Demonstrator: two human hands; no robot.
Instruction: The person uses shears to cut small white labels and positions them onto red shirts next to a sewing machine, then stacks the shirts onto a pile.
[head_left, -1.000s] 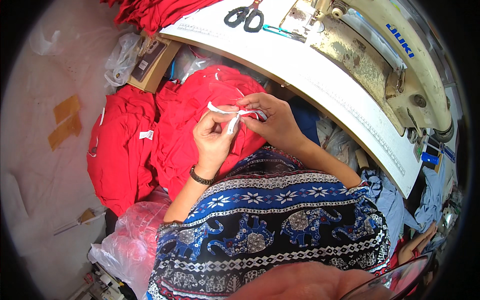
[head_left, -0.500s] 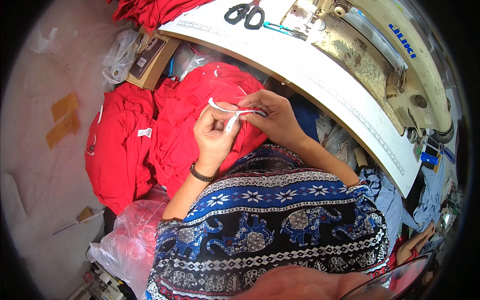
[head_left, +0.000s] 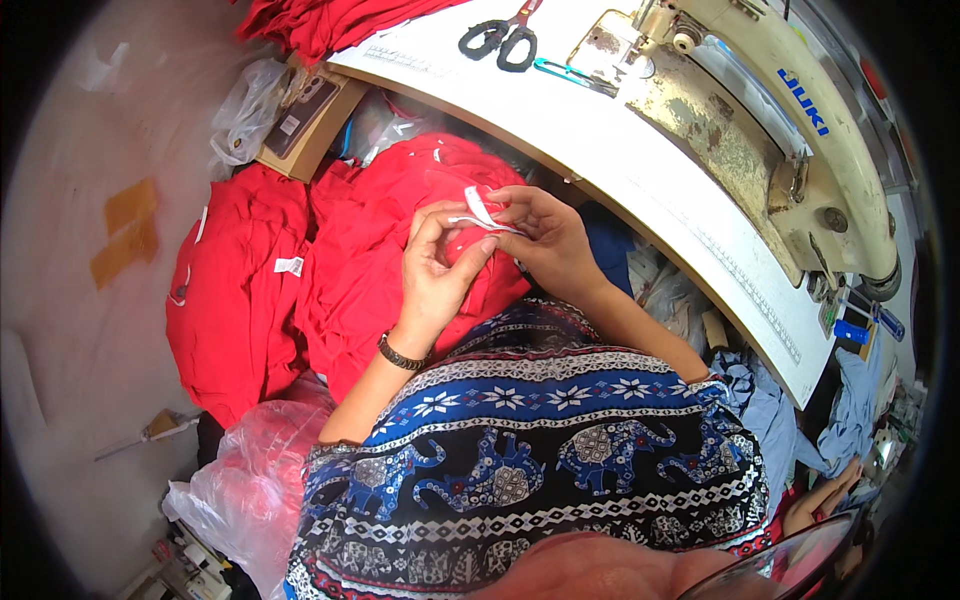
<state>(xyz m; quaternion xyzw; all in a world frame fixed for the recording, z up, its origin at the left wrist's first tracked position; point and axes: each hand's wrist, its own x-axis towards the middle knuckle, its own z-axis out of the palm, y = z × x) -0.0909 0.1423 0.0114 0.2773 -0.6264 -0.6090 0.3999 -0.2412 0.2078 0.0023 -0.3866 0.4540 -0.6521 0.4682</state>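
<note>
Pinching a white strip [head_left: 478,208] between thumb and fingers of our right hand [head_left: 550,240], we hold it over the red cloth [head_left: 365,270]. The fingers of our left hand [head_left: 435,265] curl round in a loose C, tips at the strip; we cannot tell whether they grip it. The strip is bent, one end rising toward eleven o'clock, and we cannot make out whether it is joined to the cloth.

Since the strip looks thin and soft, it could twist or slip if our right pinch eased, and perhaps get lost in the folds below. A stray tug might also pucker the cloth, should the two be joined.

From the strip, the cloth spreads to nine o'clock; another red heap [head_left: 235,290] lies at eight, a box [head_left: 320,125] at ten and a clear bag [head_left: 245,465] at seven. Our patterned dress [head_left: 530,450] fills six o'clock. On the counter [head_left: 640,150], scissors [head_left: 502,46] lie at twelve, turquoise snips [head_left: 568,72] at one and the sewing machine [head_left: 850,170] stands at two. Its edge runs close by our right forearm, so a wide swing of that elbow might knock it.
</note>
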